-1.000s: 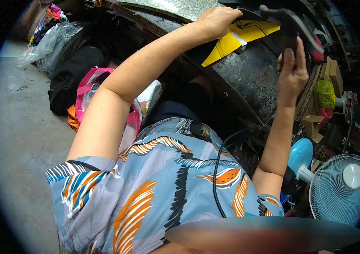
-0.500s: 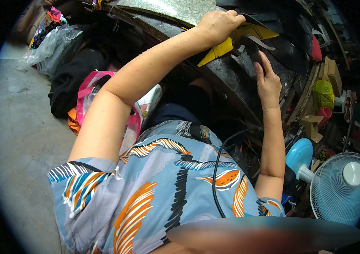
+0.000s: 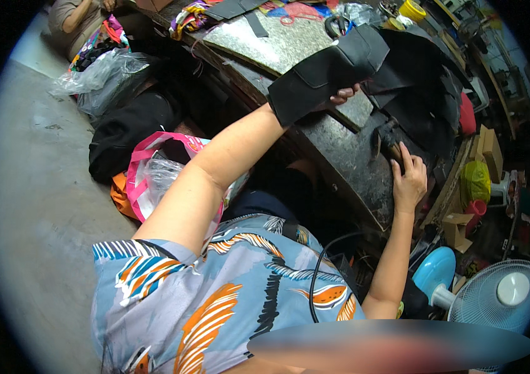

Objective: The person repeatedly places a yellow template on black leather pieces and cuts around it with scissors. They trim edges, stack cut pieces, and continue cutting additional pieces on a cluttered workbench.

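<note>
My left hand [image 3: 345, 95] is closed on the edge of a black leather piece [image 3: 321, 68], raised above the bench. The piece is long and flat with a stitched flap, and it hides most of the hand and wrist. Farther right, my right hand [image 3: 409, 177] has its thumb and fingers around the handle of a dark hammer [image 3: 391, 142], whose head is low over the bench top. The hammer is dim against the dark surface. Behind it lie more black leather sheets [image 3: 418, 81].
The worn bench [image 3: 346, 153] carries a pale stone slab [image 3: 284, 37] and scissors [image 3: 338, 26]. A yellow tub [image 3: 412, 10] stands at the back. At left are bags [image 3: 143, 165] and another person [image 3: 81, 19]. A fan [image 3: 496, 305] stands right. A black cable [image 3: 318, 268] crosses my shirt.
The leather piece has turned from its yellow side to its black side and lifted away from the hammer. My right hand has lowered the hammer toward the bench. The view has shifted.
</note>
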A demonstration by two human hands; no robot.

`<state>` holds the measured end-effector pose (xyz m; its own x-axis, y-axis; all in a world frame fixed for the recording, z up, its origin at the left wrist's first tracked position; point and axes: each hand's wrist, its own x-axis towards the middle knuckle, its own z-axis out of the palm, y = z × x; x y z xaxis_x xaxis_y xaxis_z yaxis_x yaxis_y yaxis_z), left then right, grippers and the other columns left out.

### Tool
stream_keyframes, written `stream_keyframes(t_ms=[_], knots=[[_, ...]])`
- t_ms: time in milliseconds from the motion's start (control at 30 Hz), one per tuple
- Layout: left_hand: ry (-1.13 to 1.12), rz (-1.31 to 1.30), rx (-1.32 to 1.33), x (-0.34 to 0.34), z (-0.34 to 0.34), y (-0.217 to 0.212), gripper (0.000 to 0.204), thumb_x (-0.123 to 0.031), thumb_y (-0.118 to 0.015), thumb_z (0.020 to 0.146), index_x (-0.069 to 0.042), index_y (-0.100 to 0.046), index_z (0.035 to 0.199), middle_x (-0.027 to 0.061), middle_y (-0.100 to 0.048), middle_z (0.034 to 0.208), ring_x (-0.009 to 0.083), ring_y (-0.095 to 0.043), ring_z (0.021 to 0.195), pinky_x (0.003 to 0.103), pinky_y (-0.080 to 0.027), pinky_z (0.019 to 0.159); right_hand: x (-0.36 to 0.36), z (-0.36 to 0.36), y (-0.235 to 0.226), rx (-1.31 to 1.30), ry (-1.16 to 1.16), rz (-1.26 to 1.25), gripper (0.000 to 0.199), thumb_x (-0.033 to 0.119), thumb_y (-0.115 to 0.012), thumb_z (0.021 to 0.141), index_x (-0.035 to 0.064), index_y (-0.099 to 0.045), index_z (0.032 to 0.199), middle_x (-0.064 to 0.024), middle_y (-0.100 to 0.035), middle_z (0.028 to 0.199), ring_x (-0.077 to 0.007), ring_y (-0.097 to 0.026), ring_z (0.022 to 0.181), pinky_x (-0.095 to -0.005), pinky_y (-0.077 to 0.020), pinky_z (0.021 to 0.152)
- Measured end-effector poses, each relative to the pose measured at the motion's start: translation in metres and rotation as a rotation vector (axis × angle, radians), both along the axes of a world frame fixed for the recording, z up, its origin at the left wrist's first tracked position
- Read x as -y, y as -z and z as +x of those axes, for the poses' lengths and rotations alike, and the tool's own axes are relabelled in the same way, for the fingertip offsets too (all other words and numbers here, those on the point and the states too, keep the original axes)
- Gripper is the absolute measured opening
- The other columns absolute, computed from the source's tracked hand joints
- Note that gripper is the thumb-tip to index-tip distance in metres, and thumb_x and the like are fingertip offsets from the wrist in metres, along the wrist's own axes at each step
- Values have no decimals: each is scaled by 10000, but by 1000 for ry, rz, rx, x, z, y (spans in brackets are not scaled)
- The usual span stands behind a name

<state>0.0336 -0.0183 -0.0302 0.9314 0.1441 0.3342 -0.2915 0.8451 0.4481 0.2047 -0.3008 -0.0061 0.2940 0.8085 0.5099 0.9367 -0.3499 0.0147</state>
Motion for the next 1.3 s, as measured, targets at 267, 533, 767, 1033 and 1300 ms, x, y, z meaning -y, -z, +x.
stream_keyframes(t_ms=[267, 533, 767, 1033, 1300], knots=[[121, -155, 52, -2, 0, 7, 629, -490, -514, 928, 52, -470, 1245, 198, -578, 1040, 196, -563, 672, 251, -477, 492, 1, -4, -6, -7, 32, -7, 432, 241, -755, 798, 238, -676, 1222, -30, -600, 947, -240, -596, 882, -378, -510, 768], [-4, -46, 21, 8, -14, -6, 559, -455, -477, 941, 33, -514, 1211, 174, -614, 1027, 193, -575, 656, 276, -456, 493, 0, -4, -2, 11, 39, -10, 411, 287, -732, 823, 235, -665, 1226, -31, -603, 956, -236, -602, 883, -363, -515, 761], [-450, 430, -456, 21, -9, -13, 216, -189, -544, 966, 5, -621, 1024, 129, -649, 774, 161, -572, 549, 261, -455, 472, -19, -8, -17, -198, -76, 198, 444, 464, -489, 984, 126, -689, 1191, -105, -622, 1057, -306, -529, 1003, -413, -420, 933], [-335, 696, -514, 30, -21, -29, 373, -319, -527, 1002, -30, -610, 1224, 89, -685, 1110, 166, -659, 961, 308, -519, 860, -118, -43, -24, -1128, -289, 204, 390, 368, -560, 990, 7, -655, 876, -65, -592, 793, -172, -519, 774, -308, -405, 714], [-303, -110, -272, -26, -90, -41, 544, -446, -440, 938, 20, -669, 1102, 156, -713, 1036, 252, -704, 906, 368, -572, 823, -202, -66, -67, -741, -473, 41, 536, 474, -578, 948, 1, -623, 700, -153, -566, 618, -241, -530, 562, -372, -416, 569]])
